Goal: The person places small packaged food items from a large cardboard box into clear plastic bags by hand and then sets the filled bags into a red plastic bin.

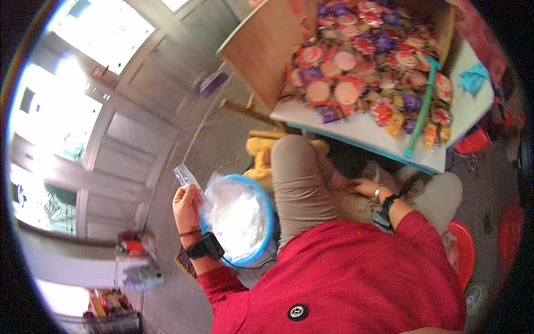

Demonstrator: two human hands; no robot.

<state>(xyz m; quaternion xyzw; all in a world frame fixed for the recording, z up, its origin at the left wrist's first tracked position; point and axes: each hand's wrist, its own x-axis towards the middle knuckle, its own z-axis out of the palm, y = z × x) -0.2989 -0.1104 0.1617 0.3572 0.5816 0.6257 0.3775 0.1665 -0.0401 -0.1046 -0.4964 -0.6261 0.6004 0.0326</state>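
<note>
My left hand (187, 204) pinches a clear plastic bag (183, 175) above the left side of a blue-rimmed bucket (269, 208), which holds more clear and white plastic bags (242, 221). Near my inner thigh, below the table edge, is my right hand (365, 188), its fingers loosely extended and blurred; I see nothing in it. A heap of small wrapped snacks (346, 62) in red, purple and yellow wrappers lies on the white table (300, 115) before me. A green stick-like tool (423, 112) rests on the heap's right side.
A brown board (267, 50) stands at the heap's left. A turquoise cloth (473, 79) lies on the table's right side. Yellow padded wooden furniture (260, 154) stands by my left knee, and a red plastic basin (463, 250) is at my right. A purple dustpan-like thing (213, 84) is farther left.
</note>
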